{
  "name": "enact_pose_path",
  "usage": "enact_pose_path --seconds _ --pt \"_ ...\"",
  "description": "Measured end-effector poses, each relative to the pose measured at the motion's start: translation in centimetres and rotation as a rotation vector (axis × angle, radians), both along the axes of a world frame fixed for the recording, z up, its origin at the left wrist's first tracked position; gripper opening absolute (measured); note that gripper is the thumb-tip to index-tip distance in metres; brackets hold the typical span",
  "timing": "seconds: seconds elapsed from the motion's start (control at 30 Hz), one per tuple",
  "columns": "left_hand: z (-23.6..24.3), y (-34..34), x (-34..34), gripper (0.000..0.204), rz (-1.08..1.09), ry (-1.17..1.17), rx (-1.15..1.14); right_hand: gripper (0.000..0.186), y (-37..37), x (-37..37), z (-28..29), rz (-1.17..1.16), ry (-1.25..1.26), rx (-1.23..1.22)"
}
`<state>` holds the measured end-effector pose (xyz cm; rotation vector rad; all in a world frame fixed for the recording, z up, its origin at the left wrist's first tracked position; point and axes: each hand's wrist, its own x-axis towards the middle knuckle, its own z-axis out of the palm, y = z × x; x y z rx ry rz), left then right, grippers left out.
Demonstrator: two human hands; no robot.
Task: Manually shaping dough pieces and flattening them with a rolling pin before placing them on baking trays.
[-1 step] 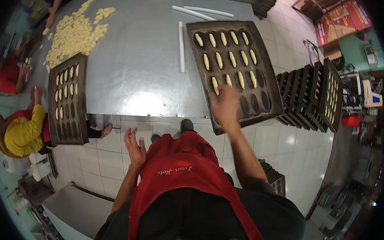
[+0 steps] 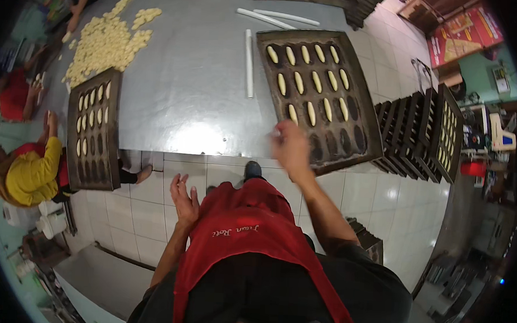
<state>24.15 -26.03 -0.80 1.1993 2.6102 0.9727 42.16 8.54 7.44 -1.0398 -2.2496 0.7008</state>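
Note:
A dark baking tray (image 2: 361, 144) with rows of oval moulds lies on the grey metal table (image 2: 186, 93). Pale dough pieces fill its far rows and the near moulds are bare. My right hand (image 2: 291, 148) hovers over the tray's near left corner. It is blurred, so I cannot tell whether it holds anything. My left hand (image 2: 185, 201) is raised in front of my red apron (image 2: 248, 243), below the table edge, with fingers apart and nothing in it.
A second tray (image 2: 92, 173), partly filled, overhangs the table's left edge. A heap of dough pieces (image 2: 104, 42) lies at the far left, where other people work. White sticks (image 2: 249, 61) lie mid-table. Stacked trays (image 2: 423, 135) stand on the right. The floor is tiled.

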Motion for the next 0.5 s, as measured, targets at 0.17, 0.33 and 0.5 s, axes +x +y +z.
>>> enact_pose_path --seconds 0.17,0.33,0.5 --pt "1.1 -6.4 5.2 0.044 0.182 -0.225 0.002 0.023 -14.8 -5.1 1.0 0.750 -0.062 -0.362" --pt "2.1 -18.2 11.3 0.040 0.466 -0.247 0.020 0.028 -24.8 -6.7 -0.9 1.228 -0.234 -0.430" --pt "0.2 -33.8 21.2 0.039 0.850 -0.264 0.075 0.032 -33.0 -9.1 -8.7 1.491 -0.616 -0.122"
